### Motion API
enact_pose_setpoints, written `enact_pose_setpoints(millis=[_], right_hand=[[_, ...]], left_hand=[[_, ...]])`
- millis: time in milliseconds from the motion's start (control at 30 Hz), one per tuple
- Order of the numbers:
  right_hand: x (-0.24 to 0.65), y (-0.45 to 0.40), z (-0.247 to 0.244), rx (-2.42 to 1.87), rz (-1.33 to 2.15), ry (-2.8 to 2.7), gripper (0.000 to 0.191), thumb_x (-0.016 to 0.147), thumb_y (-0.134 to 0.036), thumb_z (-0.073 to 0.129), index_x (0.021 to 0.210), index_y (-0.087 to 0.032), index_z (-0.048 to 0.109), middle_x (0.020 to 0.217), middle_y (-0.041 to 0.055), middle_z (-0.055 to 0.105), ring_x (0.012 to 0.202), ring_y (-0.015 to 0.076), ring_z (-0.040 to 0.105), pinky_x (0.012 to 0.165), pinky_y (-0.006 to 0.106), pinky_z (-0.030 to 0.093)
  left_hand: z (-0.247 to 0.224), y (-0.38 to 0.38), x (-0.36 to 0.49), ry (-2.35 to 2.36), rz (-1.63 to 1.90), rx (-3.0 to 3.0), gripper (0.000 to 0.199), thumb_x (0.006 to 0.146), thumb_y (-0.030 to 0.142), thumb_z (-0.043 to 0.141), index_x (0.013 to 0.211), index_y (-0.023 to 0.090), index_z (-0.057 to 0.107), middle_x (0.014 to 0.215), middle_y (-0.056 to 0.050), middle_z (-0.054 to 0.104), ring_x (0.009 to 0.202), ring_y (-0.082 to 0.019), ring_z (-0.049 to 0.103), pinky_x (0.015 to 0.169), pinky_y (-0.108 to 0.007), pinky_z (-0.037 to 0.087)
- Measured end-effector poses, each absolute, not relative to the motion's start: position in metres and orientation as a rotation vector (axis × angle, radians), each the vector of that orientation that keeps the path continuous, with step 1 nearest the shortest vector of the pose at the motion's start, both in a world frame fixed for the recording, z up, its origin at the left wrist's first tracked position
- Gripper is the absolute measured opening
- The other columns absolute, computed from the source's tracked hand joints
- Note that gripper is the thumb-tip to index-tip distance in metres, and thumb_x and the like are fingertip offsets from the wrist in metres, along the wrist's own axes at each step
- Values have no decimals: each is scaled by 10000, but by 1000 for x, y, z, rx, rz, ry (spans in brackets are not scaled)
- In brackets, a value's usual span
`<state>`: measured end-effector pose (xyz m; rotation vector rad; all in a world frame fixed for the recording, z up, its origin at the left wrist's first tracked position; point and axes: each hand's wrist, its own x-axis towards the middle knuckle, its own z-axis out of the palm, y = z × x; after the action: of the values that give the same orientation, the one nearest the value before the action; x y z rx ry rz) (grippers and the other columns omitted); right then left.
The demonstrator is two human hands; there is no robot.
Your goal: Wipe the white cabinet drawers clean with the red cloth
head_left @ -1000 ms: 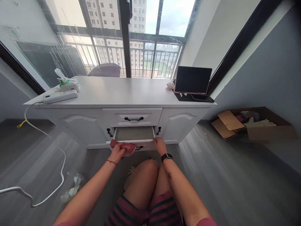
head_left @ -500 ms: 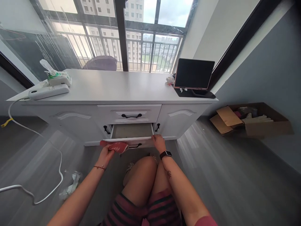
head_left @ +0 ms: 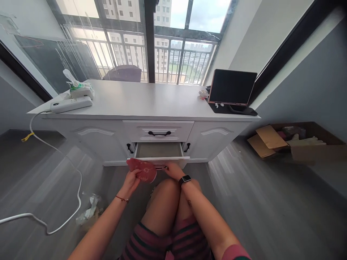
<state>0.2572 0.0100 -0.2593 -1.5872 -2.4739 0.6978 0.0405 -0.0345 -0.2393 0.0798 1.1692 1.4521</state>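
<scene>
A red cloth-like item (head_left: 145, 170) with pale markings hangs in front of the lower drawer, pinched at its lower left by my left hand (head_left: 132, 180). The lower drawer (head_left: 159, 151) of the white cabinet is pulled out, and its inside shows bare. My right hand (head_left: 173, 170) is at the drawer's front, its fingers curled on the black handle, partly hidden by the hand. Above, the upper drawer (head_left: 135, 131) is closed, with a black handle.
On the white cabinet top (head_left: 146, 101) stand a tissue pack (head_left: 82, 90), a power strip (head_left: 71, 104) and a dark screen (head_left: 232, 86). A cardboard box (head_left: 311, 153) lies at right. A white cable (head_left: 78, 180) and plastic bag (head_left: 90, 209) lie on the floor at left.
My right hand has moved from the drawer's right corner to its handle. The red item now spreads wider in my left hand. The view has shifted, so the cabinet appears further right.
</scene>
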Motion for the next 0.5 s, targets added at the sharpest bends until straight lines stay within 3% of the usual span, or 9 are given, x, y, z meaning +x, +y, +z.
enact_pose_setpoints(millis=[100,300,500], right_hand=[[245,18,-270,-1658,760,-2540,348,899,-303,534,1219,-185,605,1169,94,664,1071,200,612,877,259,433],[218,31,-282,-1755,821,-2601,227,827,-221,618,1013,-126,707,1082,150,692,1072,259,617,893,293,448],[198,38,-286,-1763,869,-2522,262,799,-141,615,1037,-49,676,1108,237,652,1078,351,598,898,419,443]], left_hand=[[-226,-54,33,1155,1400,135,378,655,-103,533,923,124,672,817,-48,724,714,-163,688,675,-255,558],[-217,-108,-9,1254,1359,-11,420,775,57,532,1164,174,639,833,-56,750,807,-222,716,740,-347,591],[-232,-158,-53,1351,1398,-85,500,817,249,514,1298,385,537,826,26,759,957,-201,691,804,-314,585]])
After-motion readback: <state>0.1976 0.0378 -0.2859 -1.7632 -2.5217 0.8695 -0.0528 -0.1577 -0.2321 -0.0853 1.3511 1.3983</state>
